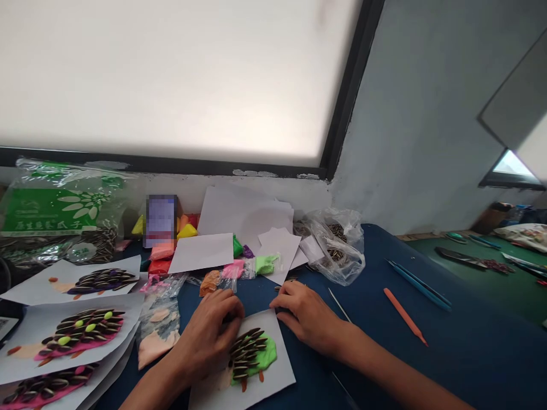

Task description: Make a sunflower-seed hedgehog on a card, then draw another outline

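Blue tabletop (370, 299), grey wall (419, 125); left fingers (219, 299) curl over a white card (256, 393), right fingers (284, 302) by its corner, grips unclear

Holds both bare forearms (393, 367) forward, angled toward each other. Curls the left hand (213, 324), palm downward. Bends the right hand (302, 314) toward it.

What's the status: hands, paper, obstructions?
Left hand over left side of paper, hiding part. Right hand at its far right corner. Green clay partly covered with seeds.
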